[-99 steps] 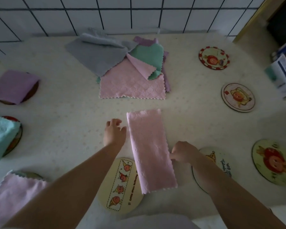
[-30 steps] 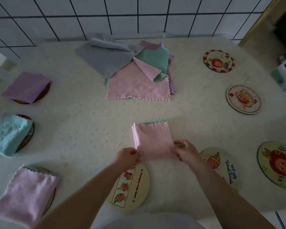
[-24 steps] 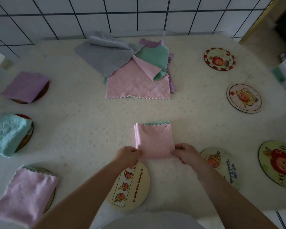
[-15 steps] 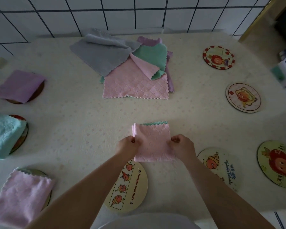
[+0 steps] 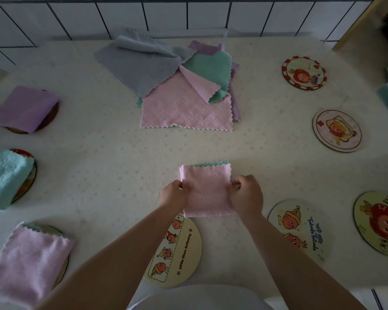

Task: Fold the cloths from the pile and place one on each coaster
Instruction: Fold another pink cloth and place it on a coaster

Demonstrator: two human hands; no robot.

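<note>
A pink cloth [image 5: 205, 189], folded into a small square with a green edge showing at its far side, lies on the table in front of me. My left hand [image 5: 174, 193] pinches its left edge and my right hand [image 5: 246, 196] pinches its right edge. Just below the cloth sits a cream coaster [image 5: 182, 249] with cartoon figures, part of it under my left forearm. The pile of unfolded cloths [image 5: 184, 90], grey, green, pink and purple, lies at the far middle of the table.
On the left, three coasters carry folded cloths: purple [image 5: 24, 108], teal [image 5: 6, 177] and pink [image 5: 29, 262]. Bare coasters lie to the right, near [image 5: 300, 231], far right [image 5: 381, 222], mid right [image 5: 336, 130] and back right [image 5: 304, 72]. A tiled wall [image 5: 188, 14] stands behind.
The long pink strip has been folded in half into a square. Both hands moved from its near corners up to its side edges and now pinch them.
</note>
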